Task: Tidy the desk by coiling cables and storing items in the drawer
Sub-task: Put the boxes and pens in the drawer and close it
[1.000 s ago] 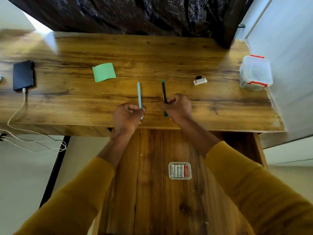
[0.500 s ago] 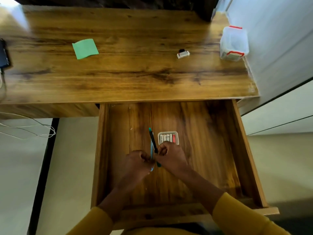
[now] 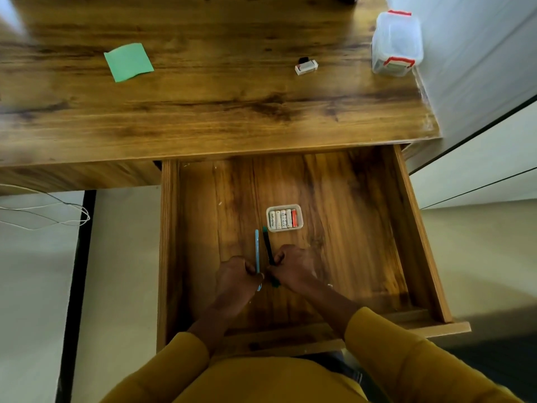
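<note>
Left hand (image 3: 235,276) grips light-blue pen (image 3: 257,251); right hand (image 3: 293,266) grips black pen (image 3: 268,245), inside the drawer (image 3: 406,228), near battery case (image 3: 284,218); its label is unreadable.

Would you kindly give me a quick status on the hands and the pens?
Left hand grips light blue pen. Right hand grips dark green pen. Both low in open drawer, beside battery case. Nothing in the way.

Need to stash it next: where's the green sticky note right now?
In the head view, the green sticky note lies on the desk top at upper left, far left of the small white gadget, outside the open drawer.
</note>
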Available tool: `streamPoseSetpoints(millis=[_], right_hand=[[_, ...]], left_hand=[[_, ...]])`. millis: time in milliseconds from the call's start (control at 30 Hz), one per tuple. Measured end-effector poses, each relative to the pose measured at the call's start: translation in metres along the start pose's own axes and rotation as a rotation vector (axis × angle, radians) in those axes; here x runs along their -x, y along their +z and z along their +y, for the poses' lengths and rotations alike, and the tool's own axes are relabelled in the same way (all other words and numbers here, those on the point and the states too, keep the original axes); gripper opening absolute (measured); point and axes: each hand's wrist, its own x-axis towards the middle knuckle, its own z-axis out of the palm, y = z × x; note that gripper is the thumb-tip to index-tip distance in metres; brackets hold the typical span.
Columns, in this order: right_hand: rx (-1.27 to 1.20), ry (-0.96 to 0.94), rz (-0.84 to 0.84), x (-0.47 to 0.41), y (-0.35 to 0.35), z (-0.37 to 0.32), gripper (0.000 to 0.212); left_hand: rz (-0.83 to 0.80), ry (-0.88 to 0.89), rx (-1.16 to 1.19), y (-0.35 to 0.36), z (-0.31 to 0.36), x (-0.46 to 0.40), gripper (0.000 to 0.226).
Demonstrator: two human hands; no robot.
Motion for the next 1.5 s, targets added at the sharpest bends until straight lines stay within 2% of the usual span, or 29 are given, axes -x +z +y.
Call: streamPoseSetpoints(millis=[200, 600, 1200, 1400, 1500], right_hand=[[0.047, 0.038, -0.012, -0.004, 0.009, 0.001, 0.027], [-0.028, 0.019, -0.008, -0.002, 0.013, 0.007, 0.019], [-0.044, -0.025, 0.012, 0.005, 0.01, 0.008, 0.012], [-0.056, -0.166, 0.12, 0.015, -0.011, -0.01, 0.008], [-0.066, -0.266, 0.21, 0.01, -0.034, -0.03, 0.004]], left_hand=[[0.051, -0.018, 0.0, 0.007, -0.005, -0.006, 0.017], [0.074, 0.036, 0.065, 0.012, -0.009, -0.005, 0.016], [0.058, -0.017, 0.111, 0.008, -0.003, 0.001, 0.008], [0.09, 0.125, 0.155, -0.015, 0.008, 0.004, 0.004], [0.16, 0.231, 0.158, -0.035, 0.029, -0.002, 0.003]])
